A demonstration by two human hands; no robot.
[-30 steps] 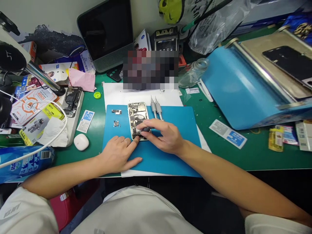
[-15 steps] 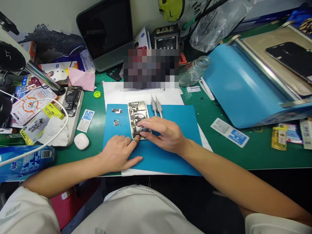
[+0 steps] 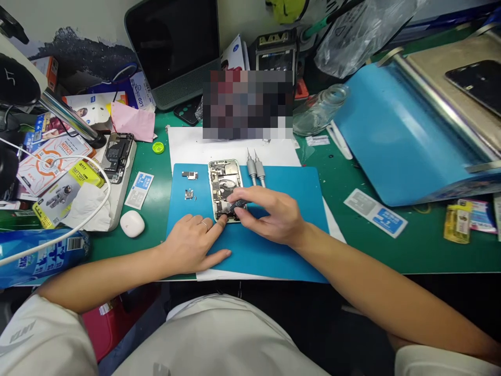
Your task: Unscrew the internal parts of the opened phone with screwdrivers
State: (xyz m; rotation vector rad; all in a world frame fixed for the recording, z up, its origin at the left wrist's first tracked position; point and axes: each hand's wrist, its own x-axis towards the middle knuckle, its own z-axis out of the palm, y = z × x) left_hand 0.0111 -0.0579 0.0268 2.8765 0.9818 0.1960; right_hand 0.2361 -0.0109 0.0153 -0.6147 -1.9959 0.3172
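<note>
An opened phone lies on the blue mat, its inner parts showing. My left hand rests flat on the mat with the thumb spread; its index fingertip touches the phone's lower edge. Over the lower right of the phone, my right hand pinches a slim dark tool, whose kind is hard to make out. Its tip points down among the phone's lower parts. Two grey screwdrivers lie just right of the phone. To its left are a small metal part and another small component.
A white earbud case, a label card and a second phone body are at left. A longer card and a blue-sheeted roller device stand right. Behind are a glass jar and a dark screen.
The whole view has shifted slightly. My right hand's tool tilts a little differently over the phone's lower end, while my left hand stays on the phone's edge.
</note>
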